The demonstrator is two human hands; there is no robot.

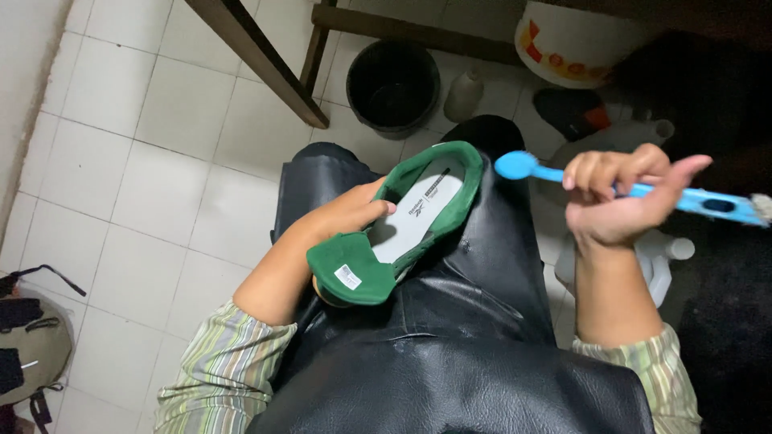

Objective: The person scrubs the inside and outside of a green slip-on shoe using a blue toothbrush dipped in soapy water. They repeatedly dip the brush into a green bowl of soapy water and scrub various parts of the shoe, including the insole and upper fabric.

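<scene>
Green shoe [418, 210] lies on the person's lap, on a black shiny apron [450, 354], opening facing up w/ white insole showing, tongue flopped toward the near side. Left hand [346, 215] has its grip closed on the shoe's left edge, thumb reaching inside over the insole. Right hand [615, 197] is right of the shoe & apart from it, grip clenched round a blue brush [635, 190]; the round blue end of the handle points left toward the shoe, white bristles stick out at far right edge of view. Brush isn't touching the shoe.

Both arms wear striped sleeves pushed up to about the elbow. Under the right hand sits a white plastic jug [663, 257], partly hidden by the wrist.

Farther out: white tiled floor [161, 161] on the left. Black bucket [393, 84] stands at the far side, just beyond the knees, w/ a small whitish bottle [464, 95] right beside it. White tub w/ yellow & red markings [571, 40] sits far right. Dark wooden legs [257, 56] of some furniture cross the far part of the floor. At near left edge, a bag w/ black straps [28, 337], only partly in view.
</scene>
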